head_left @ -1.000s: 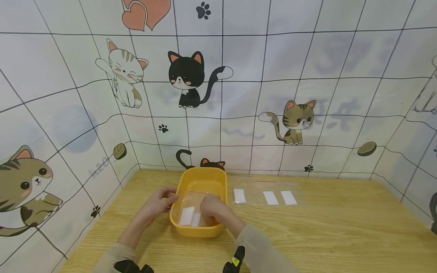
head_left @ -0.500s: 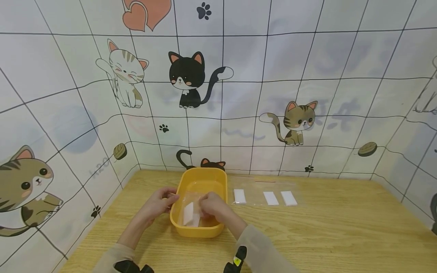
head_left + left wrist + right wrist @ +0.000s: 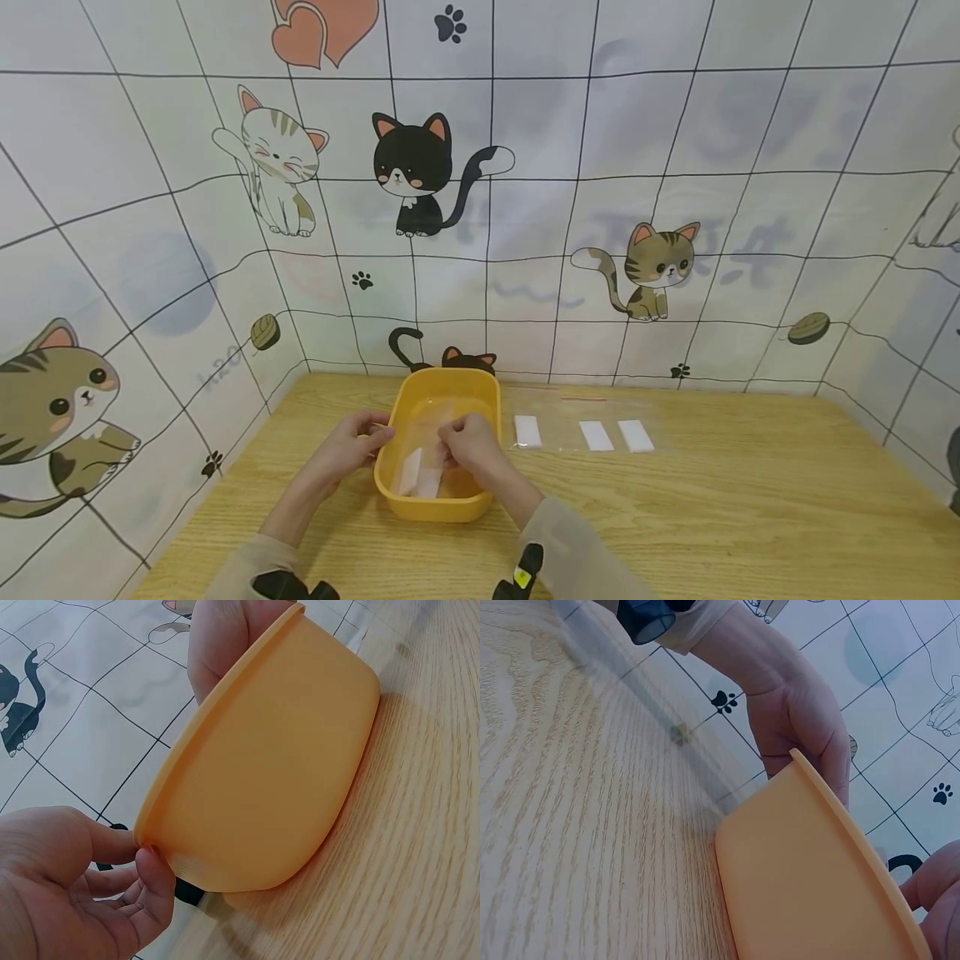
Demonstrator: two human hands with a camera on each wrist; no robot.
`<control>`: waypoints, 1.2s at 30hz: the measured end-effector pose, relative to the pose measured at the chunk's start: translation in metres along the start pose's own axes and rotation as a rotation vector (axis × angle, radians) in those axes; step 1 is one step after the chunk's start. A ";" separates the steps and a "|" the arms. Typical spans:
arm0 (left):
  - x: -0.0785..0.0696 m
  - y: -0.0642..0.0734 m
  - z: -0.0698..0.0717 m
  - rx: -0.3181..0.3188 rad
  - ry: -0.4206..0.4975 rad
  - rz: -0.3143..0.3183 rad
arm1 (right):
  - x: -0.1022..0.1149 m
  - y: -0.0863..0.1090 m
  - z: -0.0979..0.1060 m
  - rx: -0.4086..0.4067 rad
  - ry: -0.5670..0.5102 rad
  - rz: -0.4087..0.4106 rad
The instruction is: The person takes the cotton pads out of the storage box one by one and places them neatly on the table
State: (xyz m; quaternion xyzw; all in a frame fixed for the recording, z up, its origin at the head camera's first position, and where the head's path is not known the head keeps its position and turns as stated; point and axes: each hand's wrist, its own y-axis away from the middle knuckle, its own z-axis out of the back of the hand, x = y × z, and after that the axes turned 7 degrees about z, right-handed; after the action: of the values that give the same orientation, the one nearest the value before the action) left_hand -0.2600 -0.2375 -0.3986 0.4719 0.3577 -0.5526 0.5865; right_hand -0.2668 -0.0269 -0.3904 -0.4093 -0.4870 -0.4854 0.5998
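Note:
A yellow plastic basin [image 3: 438,510] stands on the wooden table, the left hand [image 3: 354,440] pinching its left rim. The left wrist view shows thumb and fingers of the left hand [image 3: 112,889] at the rim. Inside the basin lies a clear plastic bag [image 3: 433,414] with white rectangular pieces [image 3: 409,472] in it. The right hand [image 3: 471,446] reaches over the basin's right side and pinches the bag with thumb and forefinger. Its fingertips are partly hidden in the head view; from the right wrist, the basin wall [image 3: 802,862] hides the bag.
To the basin's right, another clear bag [image 3: 555,406] lies flat with three white pieces [image 3: 596,436] in it. The wooden table [image 3: 712,500] extends right and forward. A cat-patterned sheet [image 3: 525,208] closes off the back and sides. Dark devices [image 3: 517,575] are strapped at the wrists.
The right hand has lifted slightly inside the basin, drawing up the bag's edge. The white pieces in the bag have tilted and shifted. The left hand stays on the rim.

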 end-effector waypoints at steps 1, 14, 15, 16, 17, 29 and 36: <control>0.000 0.000 0.000 -0.001 0.003 -0.002 | 0.000 0.000 0.000 -0.005 -0.007 0.009; 0.002 -0.001 0.000 0.008 0.007 0.000 | -0.001 0.000 0.000 -0.058 -0.121 0.121; 0.003 -0.001 0.000 0.005 0.009 0.006 | -0.001 0.000 0.000 -0.056 -0.124 0.119; 0.003 -0.002 0.000 0.005 0.005 0.008 | -0.001 0.000 0.000 -0.054 -0.127 0.117; 0.003 -0.002 0.000 0.005 0.004 0.009 | -0.001 -0.001 0.000 -0.052 -0.129 0.118; 0.005 -0.003 0.001 0.027 0.027 -0.009 | 0.005 0.000 0.007 -0.050 -0.217 0.166; 0.004 -0.002 0.002 0.033 0.026 -0.007 | 0.006 -0.001 0.014 -0.066 -0.242 0.199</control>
State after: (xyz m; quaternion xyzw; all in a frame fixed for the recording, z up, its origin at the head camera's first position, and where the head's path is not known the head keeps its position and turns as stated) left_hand -0.2615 -0.2405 -0.4024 0.4873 0.3577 -0.5546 0.5719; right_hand -0.2696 -0.0143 -0.3818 -0.5304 -0.4967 -0.3863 0.5681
